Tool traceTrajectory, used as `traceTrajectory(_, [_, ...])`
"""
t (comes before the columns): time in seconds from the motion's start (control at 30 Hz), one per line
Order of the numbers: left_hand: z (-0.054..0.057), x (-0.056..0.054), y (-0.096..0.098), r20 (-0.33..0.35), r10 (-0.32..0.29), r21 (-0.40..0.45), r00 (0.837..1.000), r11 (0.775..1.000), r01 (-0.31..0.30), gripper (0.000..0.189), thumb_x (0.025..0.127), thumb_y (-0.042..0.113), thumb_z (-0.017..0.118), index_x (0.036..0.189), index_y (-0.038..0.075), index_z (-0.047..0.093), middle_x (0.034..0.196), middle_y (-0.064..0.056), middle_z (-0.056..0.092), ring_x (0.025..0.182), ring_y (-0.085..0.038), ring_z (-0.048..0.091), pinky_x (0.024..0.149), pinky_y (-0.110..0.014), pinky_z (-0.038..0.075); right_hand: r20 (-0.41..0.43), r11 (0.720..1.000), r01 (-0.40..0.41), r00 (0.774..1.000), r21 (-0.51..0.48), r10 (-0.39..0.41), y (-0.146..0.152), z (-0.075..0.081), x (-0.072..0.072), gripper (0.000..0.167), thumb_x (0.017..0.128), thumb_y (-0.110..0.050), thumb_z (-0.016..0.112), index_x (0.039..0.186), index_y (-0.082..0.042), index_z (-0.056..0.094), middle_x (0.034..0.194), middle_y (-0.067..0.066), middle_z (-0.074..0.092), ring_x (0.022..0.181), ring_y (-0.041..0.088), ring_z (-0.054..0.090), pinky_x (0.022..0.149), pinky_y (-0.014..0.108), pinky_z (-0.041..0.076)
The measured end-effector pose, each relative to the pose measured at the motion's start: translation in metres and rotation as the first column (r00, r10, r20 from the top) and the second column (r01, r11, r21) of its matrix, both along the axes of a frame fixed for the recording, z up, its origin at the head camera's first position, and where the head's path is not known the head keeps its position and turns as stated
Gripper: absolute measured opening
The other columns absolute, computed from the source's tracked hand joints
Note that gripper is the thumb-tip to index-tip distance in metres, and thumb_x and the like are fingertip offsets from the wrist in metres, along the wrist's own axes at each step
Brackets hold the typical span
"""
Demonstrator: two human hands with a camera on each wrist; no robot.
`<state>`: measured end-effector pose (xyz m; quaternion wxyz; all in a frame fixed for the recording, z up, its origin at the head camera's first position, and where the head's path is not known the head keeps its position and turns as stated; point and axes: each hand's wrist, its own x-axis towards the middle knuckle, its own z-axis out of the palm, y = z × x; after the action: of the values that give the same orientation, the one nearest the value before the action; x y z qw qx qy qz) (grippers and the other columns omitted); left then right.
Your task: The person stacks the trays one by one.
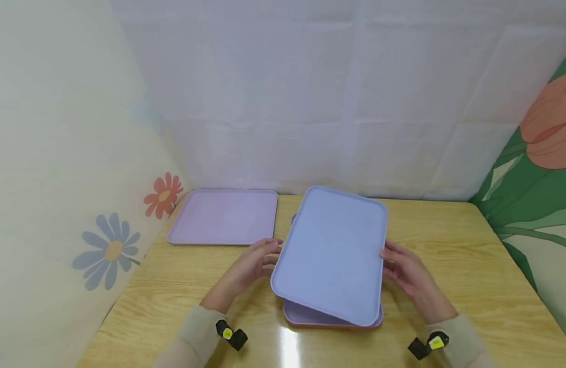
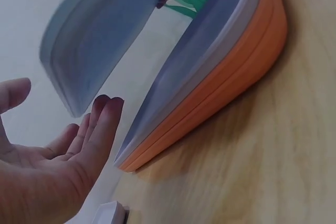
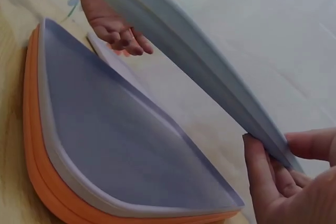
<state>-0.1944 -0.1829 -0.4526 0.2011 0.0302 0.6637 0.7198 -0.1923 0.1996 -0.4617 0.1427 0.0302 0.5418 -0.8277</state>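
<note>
A light blue rectangular tray is held tilted and turned above a stack. My right hand pinches its right edge, thumb on top and fingers beneath, as the right wrist view shows. On the other side, my left hand has its fingers extended and its thumb spread, with the fingertips close by the blue tray's left edge. Below the blue tray, a purple tray tops the stack, over orange trays whose rims show in both wrist views. The blue tray hides most of the stack in the head view.
Another purple tray lies flat at the back left of the wooden table, near the white cloth backdrop. Flower-printed panels stand along the left and right sides.
</note>
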Motion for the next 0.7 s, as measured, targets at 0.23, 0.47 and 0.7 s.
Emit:
traceTrajectory(0.23, [-0.001, -0.007, 0.003, -0.005, -0.037, 0.018, 0.999, 0.999, 0.037, 0.061, 0.102, 0.024, 0.055, 0.152, -0.004, 0.034, 0.136, -0.017, 0.058, 0.112, -0.022, 0.064, 0.096, -0.045, 0.056, -0.033, 0.99, -0.108, 0.993, 0.088, 0.111, 0.007, 0.003, -0.003, 0.051, 0.103, -0.004, 0.052, 0.151, 0.006, 0.037, 0.101, -0.004, 0.075, 0.091, 0.009, 0.071, 0.08, 0.027, 0.061])
traceTrajectory(0.47, [-0.002, -0.01, 0.008, -0.015, -0.06, 0.008, 0.998, 0.998, 0.061, 0.066, 0.099, 0.011, 0.058, 0.156, 0.0, 0.027, 0.126, -0.015, 0.061, 0.104, -0.022, 0.065, 0.085, -0.048, 0.061, -0.021, 0.979, -0.165, 0.986, 0.118, 0.168, 0.008, 0.006, -0.005, 0.057, 0.101, -0.005, 0.057, 0.151, 0.01, 0.034, 0.102, -0.005, 0.075, 0.092, 0.01, 0.071, 0.082, 0.029, 0.061])
traceTrajectory(0.7, [-0.003, -0.01, 0.01, -0.039, -0.071, -0.022, 0.997, 0.997, 0.07, 0.067, 0.096, 0.007, 0.058, 0.156, -0.001, 0.029, 0.131, -0.023, 0.052, 0.102, -0.024, 0.063, 0.079, -0.047, 0.062, -0.003, 0.967, -0.155, 0.987, 0.204, 0.159, 0.006, 0.006, -0.01, 0.066, 0.101, -0.008, 0.058, 0.154, 0.012, 0.024, 0.103, -0.007, 0.073, 0.093, 0.009, 0.071, 0.084, 0.029, 0.061])
